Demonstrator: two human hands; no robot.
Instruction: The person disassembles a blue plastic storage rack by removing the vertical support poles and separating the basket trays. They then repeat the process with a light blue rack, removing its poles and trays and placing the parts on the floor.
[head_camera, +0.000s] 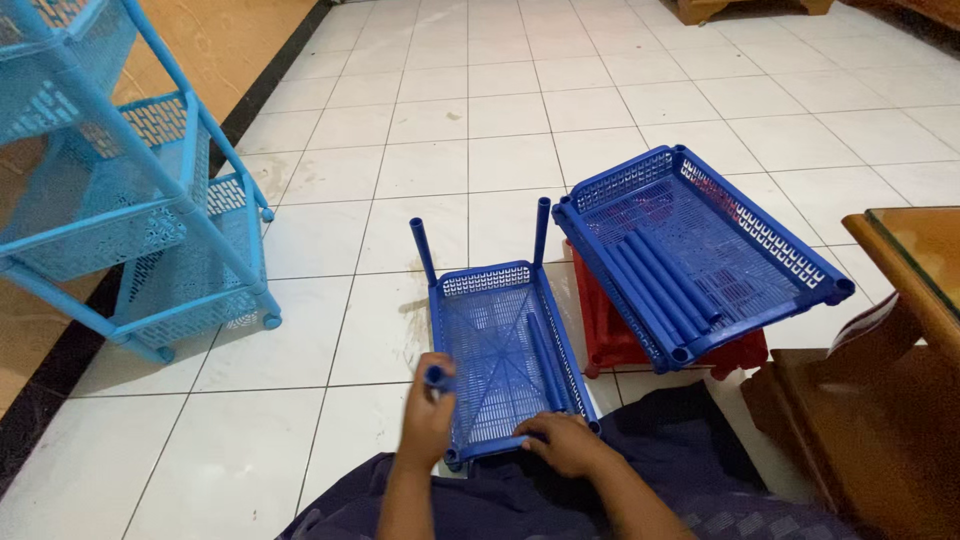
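On a floor of pale square tiles (330, 175), a dark blue perforated plastic shelf tray (497, 350) lies just before the seated person's lap, with two dark blue plastic tube legs (541, 232) already upright in its far corners and one loose tube (545, 360) lying inside it. The left hand (427, 415) is clenched around another short blue tube (437, 378) at the tray's near-left corner, which looks not yet seated, while the right hand (565, 440) presses flat on the near rim, gripping nothing. Just to the right, a second dark blue tray (740, 230) holding a bundle of spare tubes (660, 285) rests on a red plastic stool (615, 335), so most assembly seems left; a finished light blue tiered plastic rack (130, 200) stands at the left, and a brown wooden glass-topped desk (915, 270) at the right.
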